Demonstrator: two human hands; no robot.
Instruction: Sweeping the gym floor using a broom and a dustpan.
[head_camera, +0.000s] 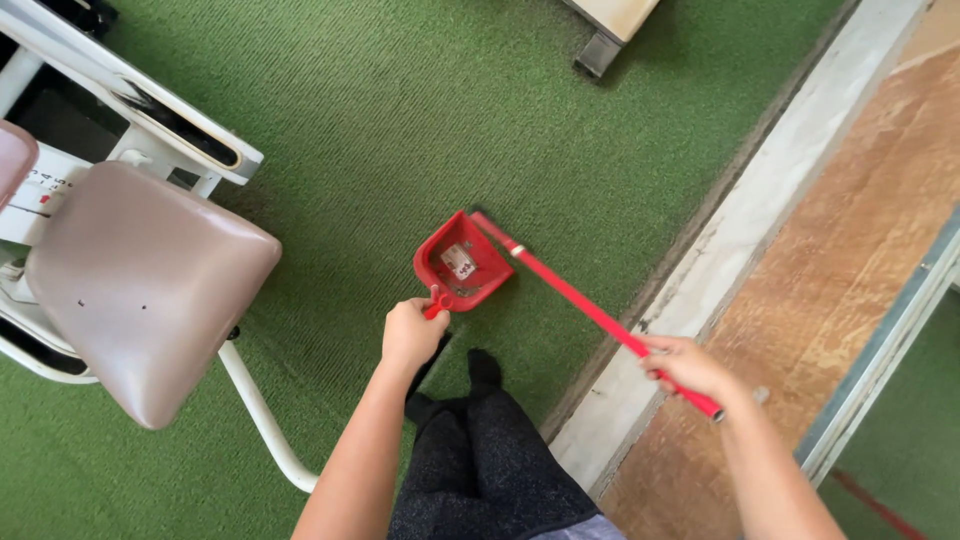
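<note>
My left hand (410, 335) grips the short handle of a red dustpan (462, 262) that rests on the green carpet (420, 120), its mouth facing right. A small white scrap lies inside the pan. My right hand (685, 365) holds the long red handle of a broom (590, 310) near its end. The broom runs diagonally up-left, and its head touches the dustpan's open edge. My legs in dark trousers and black socks stand just below the pan.
A beige seat on a white metal frame (140, 280) stands at the left. A pale stone sill (720, 250) runs diagonally at the right, with brown flooring (830, 250) beyond it. A metal foot of some furniture (600, 50) shows at the top.
</note>
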